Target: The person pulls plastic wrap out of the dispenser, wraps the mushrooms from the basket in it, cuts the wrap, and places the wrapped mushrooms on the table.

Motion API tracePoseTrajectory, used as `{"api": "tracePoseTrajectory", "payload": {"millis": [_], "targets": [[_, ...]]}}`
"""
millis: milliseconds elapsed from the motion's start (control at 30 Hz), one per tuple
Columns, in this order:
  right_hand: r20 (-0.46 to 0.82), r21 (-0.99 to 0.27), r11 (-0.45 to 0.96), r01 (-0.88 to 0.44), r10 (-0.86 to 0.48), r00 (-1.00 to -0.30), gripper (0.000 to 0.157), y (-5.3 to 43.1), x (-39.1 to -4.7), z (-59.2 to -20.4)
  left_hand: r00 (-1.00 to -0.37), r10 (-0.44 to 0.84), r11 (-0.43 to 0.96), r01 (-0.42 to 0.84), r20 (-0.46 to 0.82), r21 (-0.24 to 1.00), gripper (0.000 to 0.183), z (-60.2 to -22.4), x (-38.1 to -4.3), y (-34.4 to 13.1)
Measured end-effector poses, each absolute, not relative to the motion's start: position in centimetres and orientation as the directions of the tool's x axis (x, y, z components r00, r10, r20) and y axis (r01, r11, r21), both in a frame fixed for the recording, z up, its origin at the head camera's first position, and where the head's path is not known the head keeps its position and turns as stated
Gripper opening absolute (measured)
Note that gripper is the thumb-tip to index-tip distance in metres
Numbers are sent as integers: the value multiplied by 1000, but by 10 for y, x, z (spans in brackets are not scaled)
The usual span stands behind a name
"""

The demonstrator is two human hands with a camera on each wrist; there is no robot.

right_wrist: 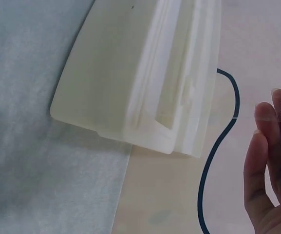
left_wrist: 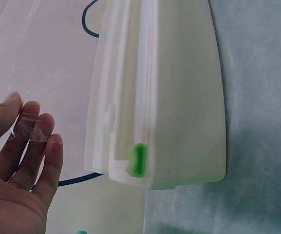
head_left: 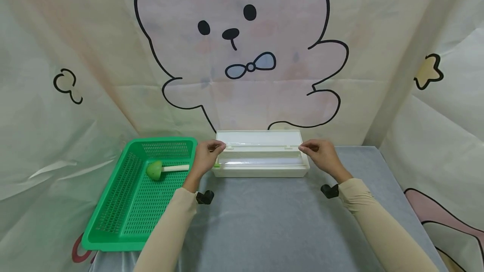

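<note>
A white cling film dispenser (head_left: 261,173) lies lengthwise near the table's back edge, its lid (head_left: 261,137) raised. A pale roll (head_left: 261,161) shows inside, and a green slide cutter (left_wrist: 138,161) sits at the left end. My left hand (head_left: 205,154) pinches one corner of clear cling film (left_wrist: 29,130) between thumb and fingertips, beside the dispenser's left end. At the other end, my right hand (head_left: 323,158) pinches the opposite corner. The film stretches between both hands, nearly invisible, with its edge crossing the fingers in each wrist view.
A green plastic basket (head_left: 113,244) stands on the left, close to my left forearm. Inside it lies a tool with a green rounded head (head_left: 154,170) and white handle. Grey cloth covers the table (head_left: 272,230); a printed curtain (head_left: 378,32) hangs behind and at the sides.
</note>
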State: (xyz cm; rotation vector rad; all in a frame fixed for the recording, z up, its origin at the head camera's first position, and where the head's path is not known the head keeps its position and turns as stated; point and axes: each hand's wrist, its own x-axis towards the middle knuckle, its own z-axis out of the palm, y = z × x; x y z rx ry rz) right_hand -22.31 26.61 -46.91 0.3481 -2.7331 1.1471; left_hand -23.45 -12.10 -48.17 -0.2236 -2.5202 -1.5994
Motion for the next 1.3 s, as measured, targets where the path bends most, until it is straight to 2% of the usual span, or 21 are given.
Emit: {"api": "tracePoseTrajectory", "payload": {"millis": [600, 1300], "targets": [[271, -701, 648, -297, -143, -952, 16, 269, -217, -452, -981, 19, 417, 183, 193, 890, 19, -464, -228, -122], [321, -702, 638, -316, -113, -940, 18, 268, -209, -433, -965, 29, 366, 253, 261, 895, 19, -448, -217, -123]]}}
